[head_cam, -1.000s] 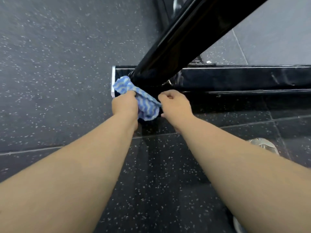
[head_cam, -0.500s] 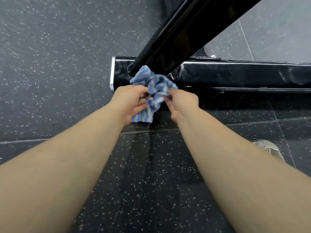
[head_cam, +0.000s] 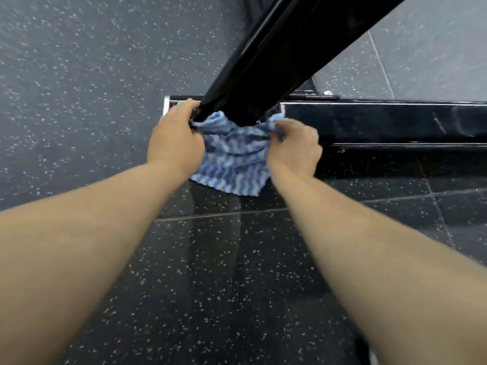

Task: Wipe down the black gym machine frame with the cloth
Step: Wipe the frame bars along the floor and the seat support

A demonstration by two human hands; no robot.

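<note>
Stretching between both hands, the blue-and-white striped cloth (head_cam: 232, 164) hung just below the middle of the view. Its top edge was pulled against the foot of the black slanted bar (head_cam: 284, 56), where that met the low base bar (head_cam: 382, 119) running off to the right edge. The left hand (head_cam: 174, 139) had its fingers curled round the cloth's upper left corner, close against the bar. The right hand (head_cam: 293, 148) pinched the upper right corner with bent fingers. The lower part of the cloth hung loose above the speckled floor (head_cam: 79, 75).

The job looked to be in mid-course, with the cloth set to work round the joint of the two bars. The slanted bar climbing to the upper right was glossy, but whether it had been wiped could not be told. The base bar showed pale streaks toward the right, so that stretch probably remained to be done.

No brand, label or writing could be read on the cloth, the bars or the floor.
</note>
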